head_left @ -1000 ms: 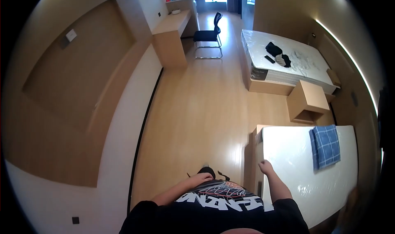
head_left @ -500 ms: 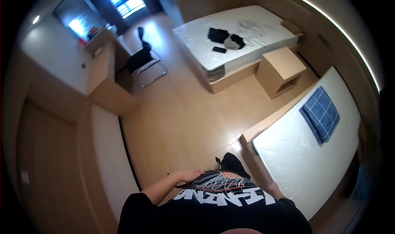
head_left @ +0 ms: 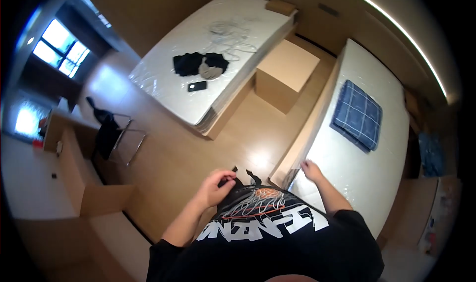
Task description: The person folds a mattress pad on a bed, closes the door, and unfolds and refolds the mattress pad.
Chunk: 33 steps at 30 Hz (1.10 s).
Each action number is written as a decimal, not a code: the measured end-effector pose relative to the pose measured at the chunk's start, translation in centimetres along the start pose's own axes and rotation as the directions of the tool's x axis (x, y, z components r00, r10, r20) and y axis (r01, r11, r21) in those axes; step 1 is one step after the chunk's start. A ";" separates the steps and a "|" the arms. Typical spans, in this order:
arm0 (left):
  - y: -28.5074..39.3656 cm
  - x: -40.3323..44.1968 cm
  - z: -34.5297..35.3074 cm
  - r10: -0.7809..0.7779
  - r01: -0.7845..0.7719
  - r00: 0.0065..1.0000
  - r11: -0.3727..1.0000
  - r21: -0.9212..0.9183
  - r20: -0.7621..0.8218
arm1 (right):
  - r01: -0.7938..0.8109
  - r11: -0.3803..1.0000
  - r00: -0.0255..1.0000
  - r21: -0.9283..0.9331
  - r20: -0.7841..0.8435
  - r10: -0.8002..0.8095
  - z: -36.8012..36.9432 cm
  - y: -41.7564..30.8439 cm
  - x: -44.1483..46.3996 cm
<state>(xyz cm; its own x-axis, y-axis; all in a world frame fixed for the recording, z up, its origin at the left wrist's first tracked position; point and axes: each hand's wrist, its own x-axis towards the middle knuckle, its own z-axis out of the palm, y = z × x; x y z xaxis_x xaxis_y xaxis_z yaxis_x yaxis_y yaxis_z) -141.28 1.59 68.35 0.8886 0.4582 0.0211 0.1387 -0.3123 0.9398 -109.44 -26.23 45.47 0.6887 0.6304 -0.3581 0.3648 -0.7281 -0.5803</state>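
My left hand [head_left: 219,185] is raised in front of my waist, its fingers loosely bent with a gap between thumb and fingertips. Right beside those fingertips are black straps [head_left: 254,178] at the hem of my black T-shirt [head_left: 267,247]; whether they touch, I cannot tell. Over the near edge of the closer mattress [head_left: 342,193] hovers my right hand [head_left: 311,170], fingers slightly apart and holding nothing visible. Farther up that mattress lies a folded blue checked cloth [head_left: 358,114].
A second plastic-covered mattress [head_left: 168,93] carries dark clothing [head_left: 187,64], a grey-beige item [head_left: 210,70] and a black phone-like object [head_left: 197,86]. Between the beds stands a wooden nightstand [head_left: 287,66]. A black chair [head_left: 108,133] sits by the desk [head_left: 74,168] on the left.
The view has turned right and moved closer to the beds. My left hand has lifted from my shirt front, and my right hand has come forward from my side.
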 end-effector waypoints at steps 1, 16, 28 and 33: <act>2.9 3.0 -2.1 0.126 -0.127 0.992 0.991 -0.045 -0.008 | 0.020 0.983 1.000 0.185 0.007 -0.021 -3.4 -6.1 1.4; 23.0 41.3 -13.9 0.967 -0.906 -0.194 -0.111 -0.408 0.168 | -0.873 0.478 0.487 0.098 0.247 0.838 13.3 7.4 -2.6; 29.5 60.7 2.1 0.884 -0.610 -0.467 -0.303 -0.733 0.023 | -0.751 0.534 0.596 0.389 0.051 0.801 4.7 3.1 7.4; 33.9 65.2 7.9 0.835 -0.458 -0.547 -0.359 -0.813 -0.060 | -0.265 0.375 0.505 0.888 -0.204 0.839 -7.2 0.2 16.8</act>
<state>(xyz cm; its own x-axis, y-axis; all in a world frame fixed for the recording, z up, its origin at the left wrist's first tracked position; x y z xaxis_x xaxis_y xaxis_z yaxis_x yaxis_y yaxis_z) -75.16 14.31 98.94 -0.3968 -0.4611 0.7937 -0.8122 0.5792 -0.0696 -93.30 -17.73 44.66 0.7815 -0.3471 -0.5184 -0.6020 -0.2015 -0.7727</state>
